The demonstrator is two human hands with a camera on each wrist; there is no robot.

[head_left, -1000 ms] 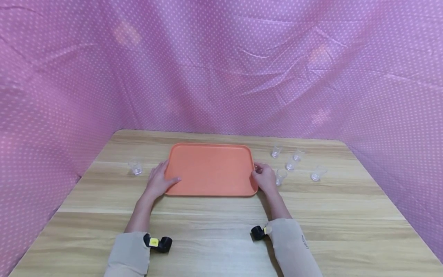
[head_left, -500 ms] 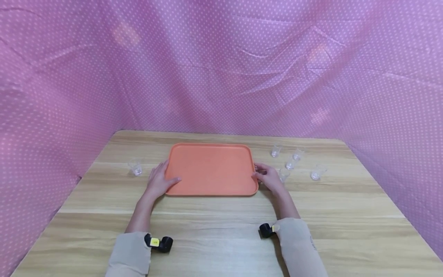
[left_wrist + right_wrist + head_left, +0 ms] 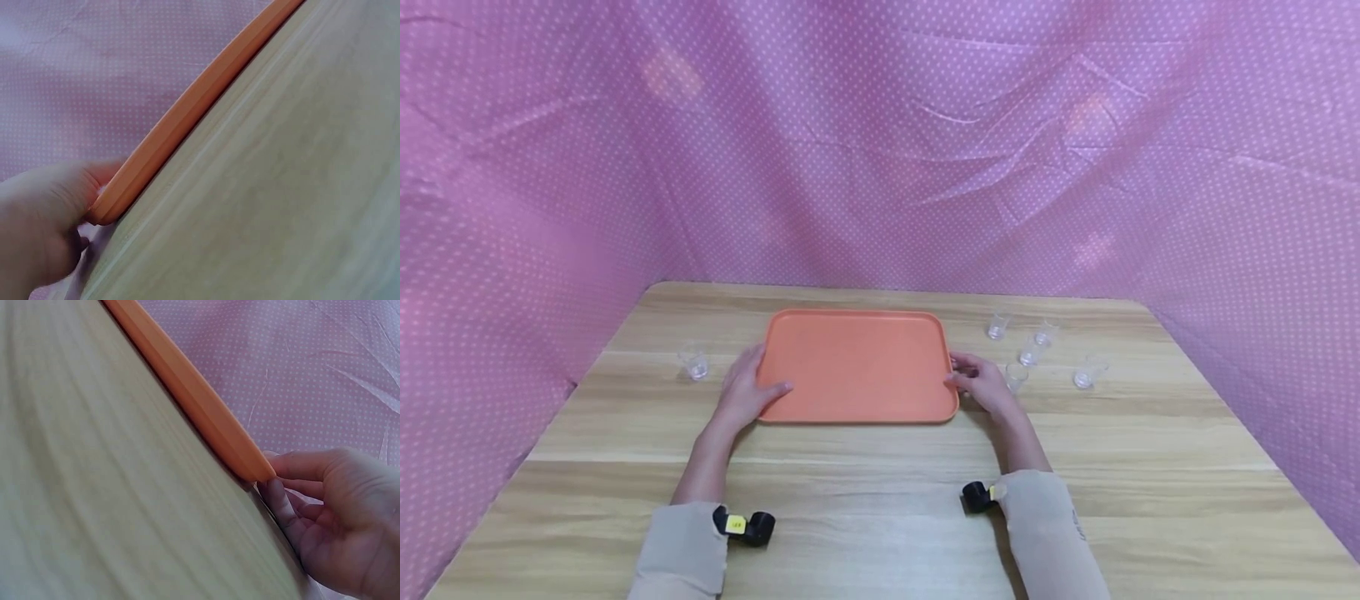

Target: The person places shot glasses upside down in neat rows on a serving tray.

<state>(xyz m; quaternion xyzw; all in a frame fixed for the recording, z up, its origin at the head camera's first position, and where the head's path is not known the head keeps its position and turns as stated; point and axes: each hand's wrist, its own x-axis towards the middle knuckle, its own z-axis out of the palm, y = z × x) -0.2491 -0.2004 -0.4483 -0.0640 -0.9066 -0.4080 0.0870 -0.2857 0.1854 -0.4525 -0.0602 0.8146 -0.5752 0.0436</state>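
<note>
Pinched between thumb and fingers at both short sides, the orange serving tray [image 3: 857,367] sits at the middle of the head frame, looking flat on the wooden table [image 3: 850,500]. The thumb of the left hand [image 3: 745,392] lies well over the rim; the right hand [image 3: 988,387] has a slimmer pinch near the lower right corner, and I can't make out how far its fingers reach underneath. If I shift the tray, I'd work both sides at one pace and level, because the lighter right pinch could let that end lag or twist. I'd seat that thumb deeper first.

My main worry is the small clear glass [image 3: 1017,377] just beside the right hand, right of centre: a wrist swung outward could knock it. Beyond it, toward the upper right, stand a rear glass [image 3: 997,327], two glasses [image 3: 1028,355] overlapping in view, and an outer glass [image 3: 1086,377]. A lone glass [image 3: 697,365] stands left of the left hand, leaving a modest gap. Pink dotted cloth [image 3: 880,167] hangs behind the table.
</note>
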